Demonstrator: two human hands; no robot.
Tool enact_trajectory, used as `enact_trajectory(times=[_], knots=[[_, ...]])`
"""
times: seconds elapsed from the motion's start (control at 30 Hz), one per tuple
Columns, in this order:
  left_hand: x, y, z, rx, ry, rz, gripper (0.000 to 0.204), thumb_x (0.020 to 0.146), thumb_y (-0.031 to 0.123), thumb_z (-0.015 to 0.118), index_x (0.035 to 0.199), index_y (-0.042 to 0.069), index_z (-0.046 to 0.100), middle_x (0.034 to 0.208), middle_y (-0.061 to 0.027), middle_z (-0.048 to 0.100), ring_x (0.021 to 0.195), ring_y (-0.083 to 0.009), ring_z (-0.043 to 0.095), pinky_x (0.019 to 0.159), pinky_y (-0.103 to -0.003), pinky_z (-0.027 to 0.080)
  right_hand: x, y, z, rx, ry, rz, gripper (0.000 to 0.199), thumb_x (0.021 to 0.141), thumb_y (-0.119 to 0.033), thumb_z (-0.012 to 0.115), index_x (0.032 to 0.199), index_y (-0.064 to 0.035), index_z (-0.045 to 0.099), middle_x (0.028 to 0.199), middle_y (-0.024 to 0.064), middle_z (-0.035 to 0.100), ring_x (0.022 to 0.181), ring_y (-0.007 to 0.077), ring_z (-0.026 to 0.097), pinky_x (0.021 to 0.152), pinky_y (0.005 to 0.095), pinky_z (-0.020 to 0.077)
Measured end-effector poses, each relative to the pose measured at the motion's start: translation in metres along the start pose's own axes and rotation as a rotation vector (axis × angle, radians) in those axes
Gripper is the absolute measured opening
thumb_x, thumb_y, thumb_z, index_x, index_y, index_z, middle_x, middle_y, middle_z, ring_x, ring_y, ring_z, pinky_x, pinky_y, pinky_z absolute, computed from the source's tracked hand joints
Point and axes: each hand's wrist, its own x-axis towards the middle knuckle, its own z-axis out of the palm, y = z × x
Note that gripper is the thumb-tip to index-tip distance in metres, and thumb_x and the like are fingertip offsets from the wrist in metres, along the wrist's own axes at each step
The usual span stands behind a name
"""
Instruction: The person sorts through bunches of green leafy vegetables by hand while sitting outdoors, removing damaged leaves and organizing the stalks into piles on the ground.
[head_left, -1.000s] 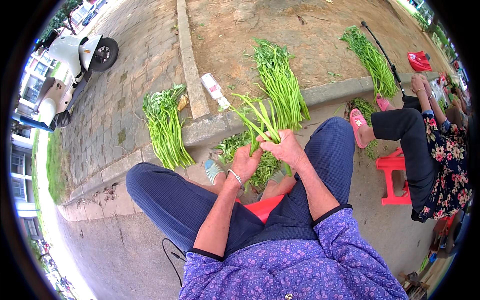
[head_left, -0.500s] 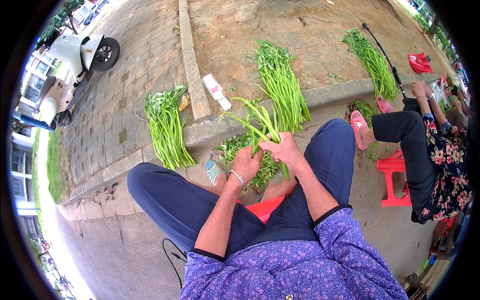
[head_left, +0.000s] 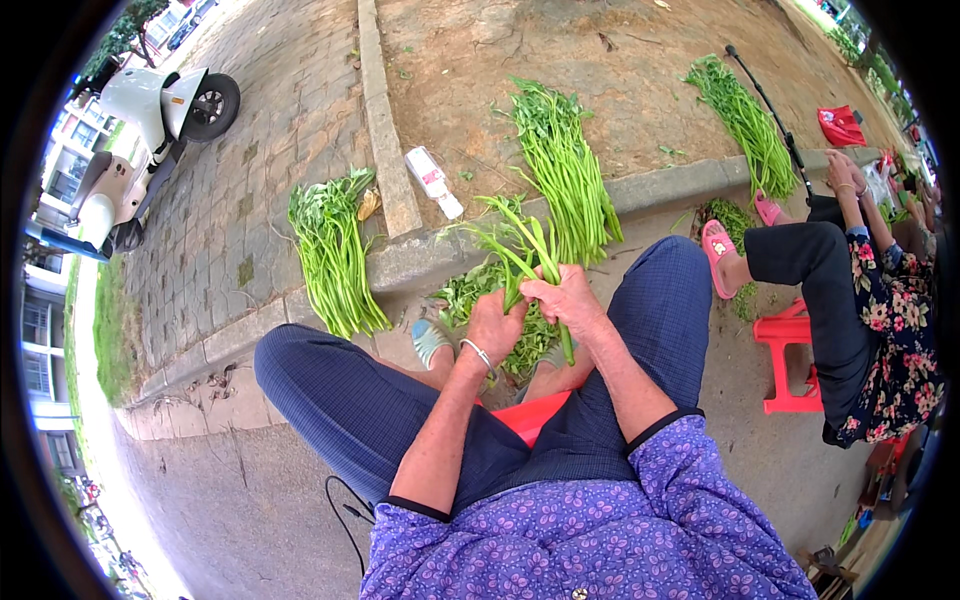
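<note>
Stems (head_left: 541,262) look unfinished | left hand (head_left: 495,322) and right hand (head_left: 566,302) grip them | leaf heap (head_left: 531,340) below seems done part | bundles (head_left: 572,170) beyond: done or left, unclear

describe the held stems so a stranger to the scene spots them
From the purple patterned shirt at the bottom, follow both bare forearms up. Green stems stick out from the left hand and right hand. Unlike the leafy bundles lying beyond, they are held off the ground.

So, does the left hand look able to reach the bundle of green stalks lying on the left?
Probably yes: nothing seems to block the left hand from that bundle, though it now grips some loose stalks.
</note>
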Motion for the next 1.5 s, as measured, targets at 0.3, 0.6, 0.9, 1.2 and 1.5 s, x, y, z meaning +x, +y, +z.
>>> enact_trajectory(times=[0.3, 0.6, 0.9, 1.2, 1.5], knots=[[-0.002, 0.02, -0.016, -0.932, -0.301, -0.361, 0.033, 0.091, 0.035, 0.047, 0.098, 0.003, 0.054, 0.071, -0.0022, 0.052, 0.056, -0.0124, 0.05, 0.053, -0.03, 0.047, -0.002, -0.009, -0.001, 0.084, 0.042, -0.017, 0.015, 0.076, -0.014, 0.064, 0.07, -0.0036, 0.056, 0.059, 0.0002, 0.053, 0.04, 0.0035, 0.041, 0.036, 0.0194, 0.0318], [0.001, 0.009, -0.017, -0.864, -0.202, -0.238, 0.014, 0.086, 0.017, 0.058, 0.09, 0.003, 0.055, 0.07, -0.0031, 0.054, 0.055, -0.012, 0.051, 0.051, -0.027, 0.047, 0.003, 0.001, -0.005, 0.085, 0.035, -0.047, 0.014, 0.076, -0.014, 0.065, 0.071, -0.0034, 0.057, 0.059, -0.0006, 0.053, 0.04, 0.0035, 0.041, 0.036, 0.0197, 0.0315], [0.002, 0.003, -0.016, -0.737, 0.026, -0.2, 0.01, 0.088, 0.011, 0.055, 0.085, 0.002, 0.052, 0.066, -0.0021, 0.052, 0.049, -0.0099, 0.048, 0.043, -0.025, 0.044, 0.007, -0.007, -0.011, 0.29, 0.222, -0.013, 0.016, 0.075, -0.013, 0.066, 0.067, -0.0059, 0.053, 0.057, -0.0008, 0.051, 0.038, 0.0048, 0.04, 0.034, 0.0207, 0.03], [0.003, -0.002, -0.01, -0.411, 0.114, -0.159, 0.009, 0.085, 0.007, 0.055, 0.077, 0.003, 0.052, 0.059, -0.0006, 0.05, 0.044, -0.007, 0.045, 0.039, -0.023, 0.04, 0.004, 0.001, 0.005, 0.05, 0.095, -0.115, 0.015, 0.078, -0.015, 0.065, 0.071, -0.0036, 0.06, 0.051, -0.0032, 0.048, 0.037, 0.0035, 0.038, 0.033, 0.0203, 0.0299], [0.003, 0.006, -0.016, -0.798, 0.08, -0.234, 0.009, 0.088, 0.012, 0.054, 0.089, 0.003, 0.051, 0.065, -0.0024, 0.051, 0.049, -0.0112, 0.048, 0.042, -0.025, 0.044, 0.005, 0.012, -0.001, -0.196, 0.136, -0.069, 0.019, 0.081, -0.017, 0.059, 0.08, 0.001, 0.064, 0.057, -0.0008, 0.053, 0.05, 0.0065, 0.047, 0.046, 0.0257, 0.0398]])
